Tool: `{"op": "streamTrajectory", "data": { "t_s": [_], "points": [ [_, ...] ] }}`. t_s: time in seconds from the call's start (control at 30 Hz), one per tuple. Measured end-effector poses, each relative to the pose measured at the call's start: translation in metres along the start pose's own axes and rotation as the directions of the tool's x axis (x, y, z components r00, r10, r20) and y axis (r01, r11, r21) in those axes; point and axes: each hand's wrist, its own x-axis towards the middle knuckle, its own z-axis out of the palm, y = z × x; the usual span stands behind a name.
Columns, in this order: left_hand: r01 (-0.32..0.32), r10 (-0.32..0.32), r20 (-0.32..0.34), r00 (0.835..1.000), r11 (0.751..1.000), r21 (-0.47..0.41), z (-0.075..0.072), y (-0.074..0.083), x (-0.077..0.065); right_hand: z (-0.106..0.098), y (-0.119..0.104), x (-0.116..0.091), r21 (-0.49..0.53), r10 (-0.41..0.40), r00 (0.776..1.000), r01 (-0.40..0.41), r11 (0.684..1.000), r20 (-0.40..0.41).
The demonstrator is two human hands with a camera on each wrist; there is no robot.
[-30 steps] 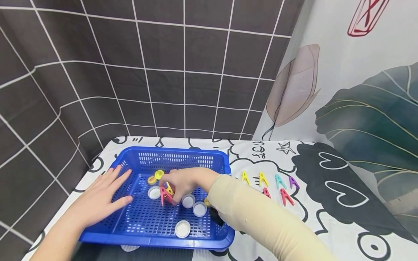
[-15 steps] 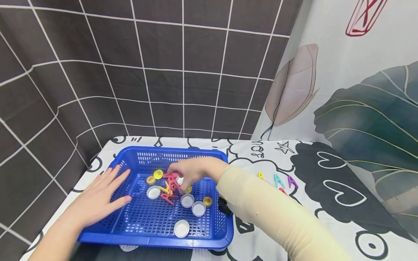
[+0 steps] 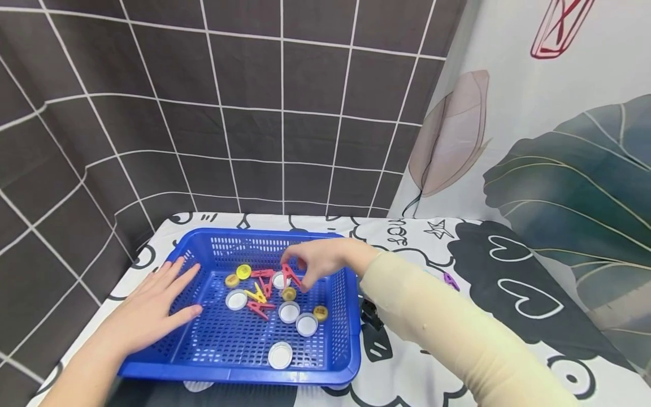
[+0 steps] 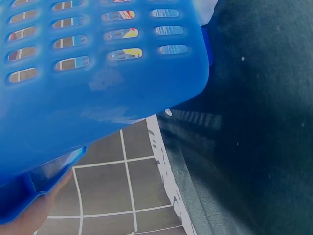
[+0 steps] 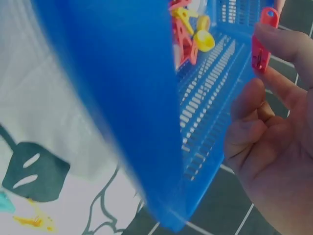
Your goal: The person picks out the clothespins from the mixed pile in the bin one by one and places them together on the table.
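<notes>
My right hand (image 3: 317,260) pinches a red clothespin (image 3: 287,276) between thumb and fingertip over the right part of a blue plastic basket (image 3: 229,375). In the right wrist view this red clothespin (image 5: 265,41) shows between thumb and index finger, above the basket floor. Beneath it in the basket lie other red clothespins (image 3: 260,308) and a yellow clothespin (image 3: 256,294). Around them are several white caps (image 3: 280,355) and several yellow caps (image 3: 243,272). My left hand (image 3: 147,311) rests with straight, spread fingers on the basket's left rim.
Right of the basket, a purple clothespin (image 3: 450,281) lies on the patterned white cloth (image 3: 402,390), partly behind my right sleeve. The right wrist view shows a yellow clothespin (image 5: 33,221) and a turquoise one (image 5: 6,201) there. A dark tiled curtain (image 3: 249,135) hangs behind.
My right hand has moved right and up from the clothespins in the basket, where the red ones now lie uncovered. One red clothespin is in its fingers. My left hand stays on the rim.
</notes>
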Motion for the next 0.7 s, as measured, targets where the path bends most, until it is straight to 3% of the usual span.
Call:
{"op": "streamTrajectory", "data": {
  "t_s": [0.23, 0.7],
  "points": [
    [0.001, -0.001, 0.001, 1.0, 1.0, 0.002, 0.0, -0.001, 0.0, -0.004, 0.017, -0.016, 0.085, 0.04, 0.999, -0.04, 0.996, -0.002],
    [0.001, -0.001, 0.01, 1.0, 1.0, -0.001, -0.001, -0.002, 0.0, -0.013, 0.054, -0.049, 0.149, 0.079, 0.997, -0.077, 0.986, -0.009]
  ]
}}
